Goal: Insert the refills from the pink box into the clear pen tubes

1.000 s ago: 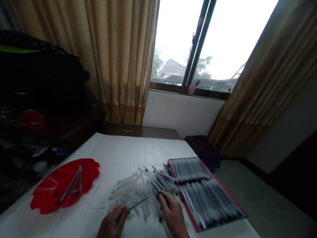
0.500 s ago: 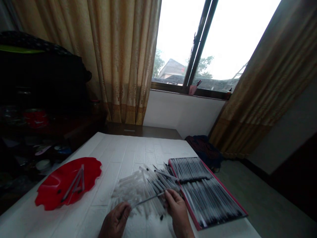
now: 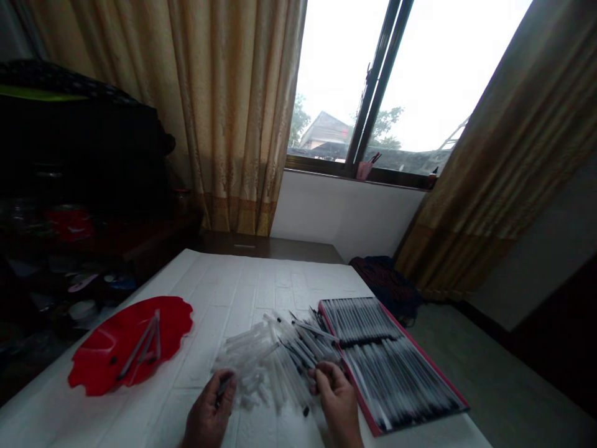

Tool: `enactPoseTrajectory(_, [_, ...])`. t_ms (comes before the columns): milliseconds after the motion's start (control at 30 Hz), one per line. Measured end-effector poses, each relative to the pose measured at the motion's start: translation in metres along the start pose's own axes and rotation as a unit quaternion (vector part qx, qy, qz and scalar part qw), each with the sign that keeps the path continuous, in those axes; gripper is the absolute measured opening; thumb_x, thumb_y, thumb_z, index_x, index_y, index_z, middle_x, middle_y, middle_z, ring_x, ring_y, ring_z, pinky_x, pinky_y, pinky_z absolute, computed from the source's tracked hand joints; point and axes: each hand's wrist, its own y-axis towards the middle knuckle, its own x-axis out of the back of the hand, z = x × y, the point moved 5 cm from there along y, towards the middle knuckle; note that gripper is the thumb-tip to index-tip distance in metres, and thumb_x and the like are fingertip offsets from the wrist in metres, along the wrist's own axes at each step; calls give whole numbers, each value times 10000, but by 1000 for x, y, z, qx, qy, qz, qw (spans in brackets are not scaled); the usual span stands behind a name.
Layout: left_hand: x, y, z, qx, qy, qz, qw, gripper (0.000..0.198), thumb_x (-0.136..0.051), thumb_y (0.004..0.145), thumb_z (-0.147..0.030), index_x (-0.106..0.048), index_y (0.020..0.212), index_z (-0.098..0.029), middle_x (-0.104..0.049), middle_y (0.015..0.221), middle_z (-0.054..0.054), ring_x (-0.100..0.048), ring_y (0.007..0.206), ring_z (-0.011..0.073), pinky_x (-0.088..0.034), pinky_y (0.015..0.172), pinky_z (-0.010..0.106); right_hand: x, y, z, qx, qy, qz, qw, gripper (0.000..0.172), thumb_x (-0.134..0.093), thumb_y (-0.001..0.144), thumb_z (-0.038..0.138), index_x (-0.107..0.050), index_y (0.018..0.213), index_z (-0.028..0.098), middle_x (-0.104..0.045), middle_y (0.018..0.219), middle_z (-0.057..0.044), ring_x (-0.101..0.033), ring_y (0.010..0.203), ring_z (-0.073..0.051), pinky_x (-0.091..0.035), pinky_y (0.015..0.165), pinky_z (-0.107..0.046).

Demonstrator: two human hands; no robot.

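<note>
A: State the grip of each hand.

B: Left hand point(image 3: 212, 401): fingers curled toward the thumb; contents cannot be told. Right hand point(image 3: 336, 398): thumb and fingertips drawn together; whether a part sits between them cannot be told.

A: Locate the pen parts.

B: Clear tubes point(image 3: 246, 342) lie heaped on the counter point(image 3: 261, 280) beyond and between the hands. Darker sticks point(image 3: 305, 342) adjoin the filled box point(image 3: 366, 410).

A: Possible faults?

B: Three:
- Heap slides — cause: a tube drawn from beneath crossed ones.
- Box rows shift — cause: the right hand, just beside the wall, knocks it.
- Black cap point(image 3: 306, 411) rolls off — cause: a wrist brushing the heap's near edge.
</note>
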Motion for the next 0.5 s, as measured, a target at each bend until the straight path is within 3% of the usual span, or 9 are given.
enactPoseTrajectory(133, [0, 0, -5, 0, -4, -2, 1000, 484, -551, 736, -692, -676, 914, -259, -683, 641, -36, -640, 520, 136, -530, 508, 197, -8, -8, 1, 55, -103, 40, 992, 218, -651, 699, 427, -672, 722, 211, -724, 660, -50, -656, 579, -226, -479, 531, -281])
enactPoseTrajectory(333, [0, 0, -5, -18, 0, -4, 1000, 454, -575, 734, -663, -682, 898, -254, -706, 693, -30, -661, 567, 133, -536, 549, 191, -4, -11, -4, 128, -305, 70, 941, 156, -542, 762, 289, -692, 771, 248, -721, 644, -56, -687, 618, -277, -431, 548, -303])
enactPoseTrajectory(433, [-2, 0, -3, -24, 8, 6, 1000, 434, -583, 744, -643, -676, 909, -252, -719, 741, -24, -665, 592, 131, -546, 600, 199, 0, -10, -5, 126, -339, 65, 930, 171, -562, 757, 294, -718, 817, 258, -731, 646, -67, -691, 621, -296, -425, 538, -311])
enactPoseTrajectory(500, [-4, -1, -2, -26, 12, 19, 999, 425, -582, 756, -631, -672, 926, -252, -723, 757, -22, -672, 617, 135, -550, 615, 202, -2, -11, 0, 125, -309, 66, 940, 179, -569, 765, 315, -729, 815, 251, -739, 679, -74, -696, 658, -295, -445, 570, -314])
